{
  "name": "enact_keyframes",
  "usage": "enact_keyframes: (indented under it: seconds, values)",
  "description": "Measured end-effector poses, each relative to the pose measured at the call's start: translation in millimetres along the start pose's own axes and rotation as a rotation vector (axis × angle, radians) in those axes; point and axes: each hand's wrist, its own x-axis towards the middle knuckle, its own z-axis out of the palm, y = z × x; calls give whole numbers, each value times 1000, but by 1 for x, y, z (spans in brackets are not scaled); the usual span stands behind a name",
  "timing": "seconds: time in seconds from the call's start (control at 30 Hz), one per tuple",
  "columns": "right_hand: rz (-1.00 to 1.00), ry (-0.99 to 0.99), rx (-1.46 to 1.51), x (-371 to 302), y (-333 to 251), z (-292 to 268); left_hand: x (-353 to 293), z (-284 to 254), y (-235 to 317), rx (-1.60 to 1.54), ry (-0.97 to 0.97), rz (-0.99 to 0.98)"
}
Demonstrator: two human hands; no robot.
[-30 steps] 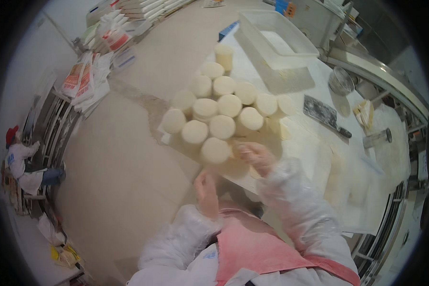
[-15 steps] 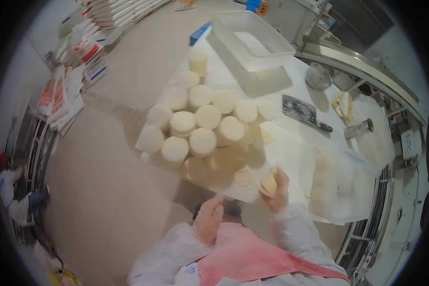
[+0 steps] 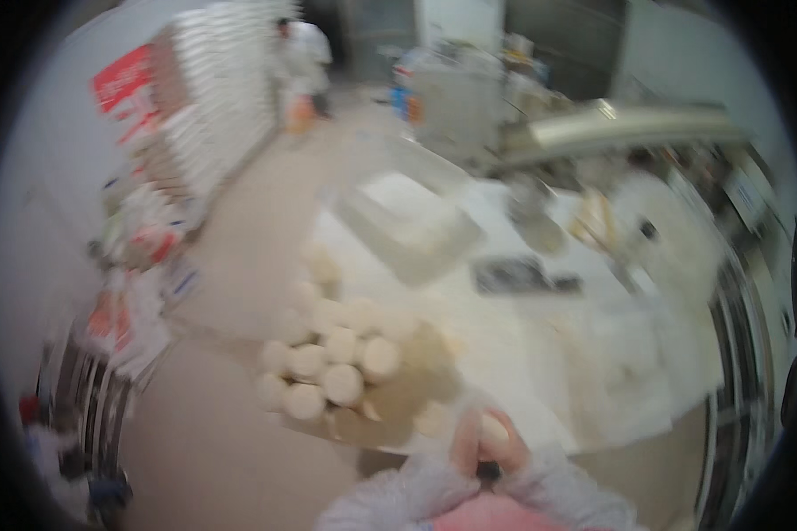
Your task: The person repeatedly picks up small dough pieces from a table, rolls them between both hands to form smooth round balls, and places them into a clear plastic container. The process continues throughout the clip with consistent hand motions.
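Frame heavily motion-blurred, fine detail lost.

Both hands meeting low at centre, just above pink apron [image 3: 496, 518] and fuzzy white sleeves [image 3: 398, 500]. Left hand [image 3: 466, 447] and right hand [image 3: 506, 450] pressing together around one pale dough ball [image 3: 491, 428], touching it on both sides. Fingers curling in narrow, cupping the ball rather than spreading; exact finger gap not readable through blur. Small dark spot sitting between the wrists, identity unclear.

Ball sitting at near edge of white table [image 3: 540, 354], just right of brown board [image 3: 416, 389].

Cluster of round dough pieces [image 3: 328, 367] lying on the board, packed touching each other, up and left of the hands, near but apart from them. One or two more pale rounds trailing further up-left along table edge [image 3: 314, 265].

Clear tub [image 3: 412, 226] standing on table further back, well apart from hands. Dark flat object [image 3: 522, 276] lying right of tub, kind not readable. Blurred metal gear [image 3: 629, 128] running across upper right.

Stack of white sacks [image 3: 208, 106] with red panel standing at upper left across tan floor [image 3: 204, 442]. Another person in white [image 3: 303, 57] standing at far end beyond the sacks, well apart. Cluttered rack [image 3: 106, 354] showing at left edge.
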Motion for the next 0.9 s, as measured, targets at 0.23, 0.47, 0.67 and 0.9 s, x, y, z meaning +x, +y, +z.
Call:
enact_keyframes:
  seconds: [0.23, 0.47, 0.67, 0.9]
  values:
    - [-263, 165, -46, -41, -149, -221, 0, 130, 36, 275, -482, 930]
    - [360, 384, -474, 101, -131, -362, 0, 225, 1, 467, -376, 52]
    - [199, 260, -310, 167, -81, -354, 2, 226, 5, 597, -369, -258]
    - [-110, 379, -737, 137, -185, -258, 57, 111, 33, 441, -21, 119]
